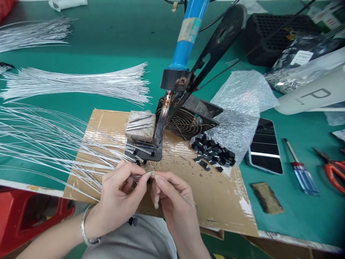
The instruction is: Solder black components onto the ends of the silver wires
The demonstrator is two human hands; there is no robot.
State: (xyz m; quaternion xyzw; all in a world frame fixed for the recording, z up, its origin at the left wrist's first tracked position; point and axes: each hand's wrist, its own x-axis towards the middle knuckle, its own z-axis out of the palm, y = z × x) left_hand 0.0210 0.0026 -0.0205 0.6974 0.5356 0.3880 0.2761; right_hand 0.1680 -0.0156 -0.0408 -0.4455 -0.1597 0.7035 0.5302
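My left hand is closed in a pinch, thumb against forefinger. My right hand pinches right beside it, the fingertips of both meeting over the cardboard. A thin wire runs across my right fingers to the pinch; its tip is hidden. Many white wires spread from the left toward my left hand, some ending at small black pieces on a black plate. Just beyond my hands, a soldering iron with a blue handle hangs tip-down in a black bracket, beside a grey block with metal rods on it.
A fan stands behind the iron. Small black connectors lie heaped at a bubble-wrap bag. Rightward are a phone, a screwdriver, a brown sponge and orange-handled pliers. A wire bundle lies at back left.
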